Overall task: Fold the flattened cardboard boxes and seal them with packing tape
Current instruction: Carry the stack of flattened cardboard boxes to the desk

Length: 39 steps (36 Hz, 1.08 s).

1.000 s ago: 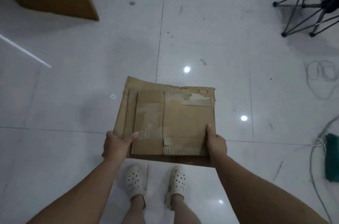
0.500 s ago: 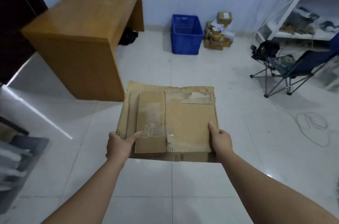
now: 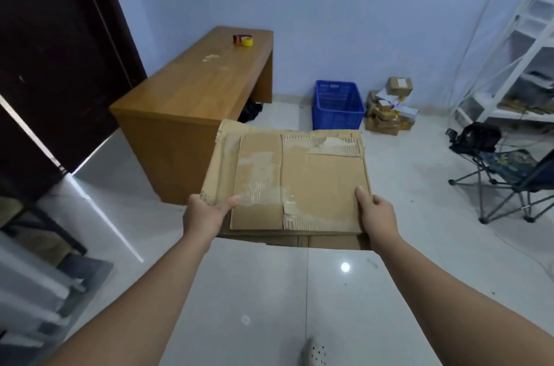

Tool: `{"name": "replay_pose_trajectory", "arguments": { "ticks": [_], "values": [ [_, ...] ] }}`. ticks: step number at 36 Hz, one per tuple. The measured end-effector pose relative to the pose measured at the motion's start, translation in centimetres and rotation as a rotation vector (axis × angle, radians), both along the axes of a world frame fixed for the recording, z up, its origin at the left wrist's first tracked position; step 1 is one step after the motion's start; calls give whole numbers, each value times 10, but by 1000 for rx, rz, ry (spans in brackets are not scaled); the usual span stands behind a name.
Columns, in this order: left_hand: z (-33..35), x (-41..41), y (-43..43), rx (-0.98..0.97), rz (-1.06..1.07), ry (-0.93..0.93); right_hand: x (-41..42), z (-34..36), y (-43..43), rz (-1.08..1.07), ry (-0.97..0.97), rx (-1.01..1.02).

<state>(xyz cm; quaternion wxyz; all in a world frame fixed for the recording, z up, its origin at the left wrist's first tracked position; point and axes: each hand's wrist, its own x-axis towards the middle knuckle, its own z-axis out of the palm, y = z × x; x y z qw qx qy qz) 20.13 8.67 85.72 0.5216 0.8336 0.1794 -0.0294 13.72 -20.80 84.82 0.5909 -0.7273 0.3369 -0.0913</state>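
The left hand (image 3: 207, 215) and right hand (image 3: 377, 215) grip the flattened cardboard boxes (image 3: 299, 173) mid-frame, thumbs on top; best carried level to the upper-left desk (image 3: 195, 89) by the tape (image 3: 243, 40).

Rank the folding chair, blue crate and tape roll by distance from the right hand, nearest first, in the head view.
1. Folding chair, on the floor to the right of the right hand.
2. Blue crate, straight ahead, farther back.
3. Tape roll, far left, on the desk's far end.
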Motion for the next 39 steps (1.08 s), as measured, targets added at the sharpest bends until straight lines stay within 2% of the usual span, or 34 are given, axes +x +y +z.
{"name": "replay_pose_trajectory", "arguments": {
  "ticks": [7,22,26,35,39],
  "values": [
    [5,78,-35,-54,0,28,86,3,-39,41,-36,-6],
    [25,276,-101,-9,104,4,304,23,-108,119,-82,13],
    [22,320,-108,22,99,1,349,25,-116,105,-89,-4],
    [4,445,-129,-56,94,54,465,31,-133,87,-112,-49],
    [2,510,-136,7,76,35,518,33,-140,49,-120,-43]
  ]
}}
